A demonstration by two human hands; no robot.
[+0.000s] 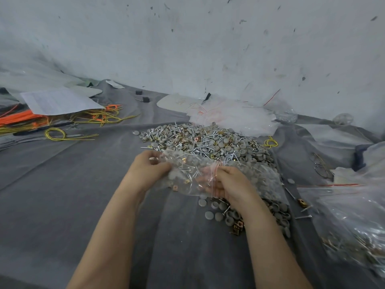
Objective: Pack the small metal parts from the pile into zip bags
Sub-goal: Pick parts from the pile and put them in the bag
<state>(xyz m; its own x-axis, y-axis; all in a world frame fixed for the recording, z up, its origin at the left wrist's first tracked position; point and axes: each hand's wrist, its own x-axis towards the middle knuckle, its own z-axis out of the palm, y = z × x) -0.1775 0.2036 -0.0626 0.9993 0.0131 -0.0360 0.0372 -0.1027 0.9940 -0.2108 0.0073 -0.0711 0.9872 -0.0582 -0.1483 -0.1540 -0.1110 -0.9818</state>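
Head view only. I've got both hands on one clear plastic zip bag with a red seal strip (pixel 193 174), held low over the near edge of the pile of small metal parts (pixel 206 140).

Left hand (pixel 149 165): grip closed on the bag's left edge, fingers curled around the plastic, thumb on top. Right hand (pixel 229 184): grip closed on the bag at the red strip, fingers pinching the plastic from the near side. Some fingertips show through the bag, blurred.

Bag contents: silver screws, a few grey round caps, a few brass-coloured square clips. The bag sags between the hands; I can't tell if the seal is open or pressed together.

The pile sits on a grey cloth sheet (pixel 62 184) covering the table, spreading from mid-frame toward my right forearm. Same mix: screws, grey caps, brass clips. Loose grey caps (pixel 212 214) lie just beside my right wrist.

Behind the pile: a heap of empty clear zip bags (pixel 233 117), touching the pile's far edge. Right edge: a large clear plastic bag of packed parts (pixel 352 230), near the pile.

Far left, well apart: yellow wire loops (pixel 56 134), orange strips (pixel 18 119), a white printed paper sheet (pixel 58 102) lying over them. Two small black blocks (pixel 142 95) near the back wall.
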